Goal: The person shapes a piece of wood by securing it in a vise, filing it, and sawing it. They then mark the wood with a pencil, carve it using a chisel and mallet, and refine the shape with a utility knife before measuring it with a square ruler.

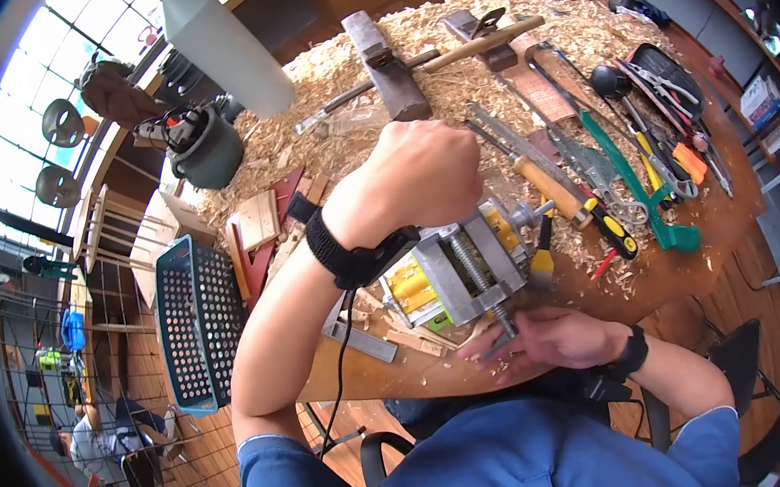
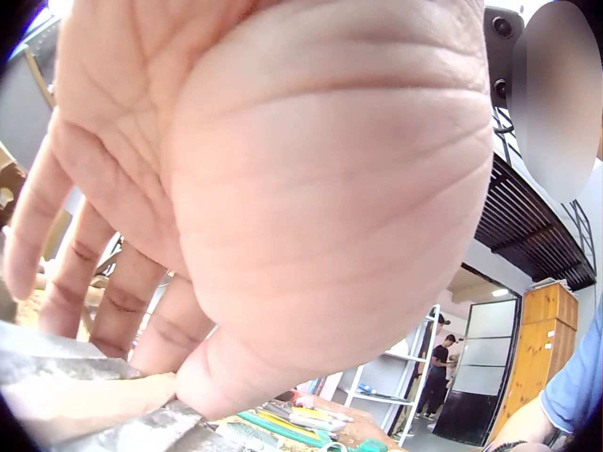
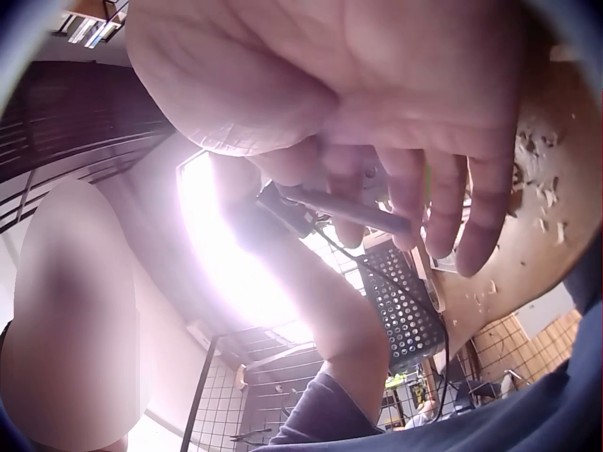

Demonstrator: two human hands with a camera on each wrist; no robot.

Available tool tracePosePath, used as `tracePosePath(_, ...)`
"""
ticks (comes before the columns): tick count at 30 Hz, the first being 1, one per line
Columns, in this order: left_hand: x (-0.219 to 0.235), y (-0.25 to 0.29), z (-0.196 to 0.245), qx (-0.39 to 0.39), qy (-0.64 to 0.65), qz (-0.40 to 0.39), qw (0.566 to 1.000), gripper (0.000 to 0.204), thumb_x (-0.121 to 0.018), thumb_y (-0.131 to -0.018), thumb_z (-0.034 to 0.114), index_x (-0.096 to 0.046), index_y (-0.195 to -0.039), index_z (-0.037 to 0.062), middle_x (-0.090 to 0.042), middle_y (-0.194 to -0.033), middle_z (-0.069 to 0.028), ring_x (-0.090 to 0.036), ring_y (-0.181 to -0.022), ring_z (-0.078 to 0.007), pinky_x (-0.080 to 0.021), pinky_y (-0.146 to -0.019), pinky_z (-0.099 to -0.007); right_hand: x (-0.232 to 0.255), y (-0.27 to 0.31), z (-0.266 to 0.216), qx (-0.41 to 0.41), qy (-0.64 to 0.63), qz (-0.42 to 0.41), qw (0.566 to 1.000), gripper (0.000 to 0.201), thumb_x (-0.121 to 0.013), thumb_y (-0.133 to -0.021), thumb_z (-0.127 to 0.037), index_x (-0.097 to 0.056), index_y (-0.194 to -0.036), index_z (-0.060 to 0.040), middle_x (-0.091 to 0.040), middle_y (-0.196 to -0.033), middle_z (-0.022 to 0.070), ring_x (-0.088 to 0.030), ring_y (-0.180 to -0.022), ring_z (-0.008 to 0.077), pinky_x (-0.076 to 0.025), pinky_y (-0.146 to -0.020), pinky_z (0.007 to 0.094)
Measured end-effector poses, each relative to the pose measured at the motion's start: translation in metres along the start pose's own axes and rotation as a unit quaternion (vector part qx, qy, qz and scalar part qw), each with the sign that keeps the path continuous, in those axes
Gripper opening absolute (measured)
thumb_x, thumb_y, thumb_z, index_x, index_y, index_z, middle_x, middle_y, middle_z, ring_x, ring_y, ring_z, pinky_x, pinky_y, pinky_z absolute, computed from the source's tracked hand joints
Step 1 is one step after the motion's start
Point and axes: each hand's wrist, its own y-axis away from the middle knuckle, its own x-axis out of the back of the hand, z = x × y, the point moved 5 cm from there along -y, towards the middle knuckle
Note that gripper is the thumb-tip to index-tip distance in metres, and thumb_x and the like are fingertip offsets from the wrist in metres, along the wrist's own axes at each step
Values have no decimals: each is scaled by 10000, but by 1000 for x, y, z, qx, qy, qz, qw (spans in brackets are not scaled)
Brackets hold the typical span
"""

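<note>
A metal vise (image 1: pixel 468 269) with yellow and green pieces at its side stands near the table's front edge. Over its back part my left hand (image 1: pixel 416 175) bends down; in the left wrist view its thumb and curled fingers pinch a pale wooden piece (image 2: pixel 89 407) lying between grey metal surfaces. At the front, my right hand (image 1: pixel 559 338) is by the vise screw's handle. The right wrist view shows the handle bar (image 3: pixel 349 209) crossing in front of fairly straight, slightly spread fingers, touching them. The head view hides the wooden piece behind the left hand.
Wood shavings (image 1: pixel 325 156) cover the back of the table. Planes (image 1: pixel 387 65) lie there; a green-handled saw (image 1: pixel 621 160), chisels and pliers are at the right. A perforated basket (image 1: pixel 196 328) stands left, a grey pot (image 1: pixel 208 153) and white bottle (image 1: pixel 226 53) behind it.
</note>
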Motion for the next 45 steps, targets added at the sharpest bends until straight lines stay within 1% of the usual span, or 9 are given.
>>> tracePosePath(3,0,0,1,10,-6,-16,1000,230,-660,-934,212,-768,-858,23,-730,-880,-210,-714,-845,-424,-563,-751,-518,9,-5,16,24,-33,-82,996,522,-364,-1171,-465,-636,-1273,-31,-606,-1446,165,-617,-1291,241,-509,-1067,418)
tracePosePath(5,0,0,2,3,-8,-4,1000,228,-661,-932,210,-768,-857,24,-730,-879,-208,-714,-856,-423,-564,-759,-514,19,0,19,-21,-17,-53,998,539,-378,-1160,-493,-643,-1217,-28,-615,-1419,160,-607,-1307,253,-513,-1060,430)
tracePosePath(8,1,2,3,-1,-9,11,1000,220,-668,-926,208,-771,-862,24,-734,-885,-201,-716,-876,-422,-567,-785,-503,17,3,17,-69,-7,-29,997,591,-392,-1144,-536,-642,-1264,-15,-653,-1351,149,-627,-1277,261,-528,-1032,439)
tracePosePath(14,-1,3,2,6,-13,10,1000,189,-699,-926,218,-778,-891,50,-751,-934,-153,-721,-915,-384,-566,-800,-484,-2,-10,13,-8,-92,-115,989,627,-310,-1156,-559,-569,-1428,-57,-593,-1430,110,-615,-1252,245,-529,-1013,416)
tracePosePath(21,1,2,3,28,-6,-18,999,186,-702,-934,220,-781,-918,52,-754,-968,-147,-717,-957,-379,-560,-836,-479,4,-11,23,-22,-104,-114,988,652,-362,-1120,-632,-606,-1132,-27,-617,-1151,116,-644,-1079,233,-519,-958,385)
tracePosePath(28,-1,7,-7,-18,44,22,999,178,-624,-885,146,-770,-880,44,-736,-891,-221,-719,-916,-421,-572,-834,-504,4,-13,27,-20,-109,-117,987,671,-342,-1123,-636,-611,-1098,-21,-600,-1078,102,-626,-959,212,-512,-888,358)
tracePosePath(35,2,8,-18,-57,152,31,986,296,-557,-860,37,-792,-1039,40,-754,-1010,-223,-707,-1036,-413,-564,-912,-482,2,-12,24,-7,-96,-102,990,650,-331,-1138,-600,-608,-1099,-14,-583,-1018,97,-625,-957,211,-521,-869,365)
tracePosePath(37,2,6,-16,-34,133,-36,990,190,-676,-967,104,-774,-1099,10,-765,-1142,-167,-711,-1086,-374,-551,-974,-444,1,-12,24,-8,-99,-103,990,648,-329,-1140,-596,-607,-1104,-12,-579,-1009,97,-620,-950,211,-523,-868,367)
tracePosePath(45,3,4,-19,-25,82,3,996,259,-807,-915,257,-783,-1046,35,-771,-1027,-162,-728,-1004,-378,-567,-876,-447,-2,-4,28,-51,-183,-90,978,632,-341,-1128,-620,-591,-1013,-51,-497,-875,40,-450,-767,166,-438,-715,335)
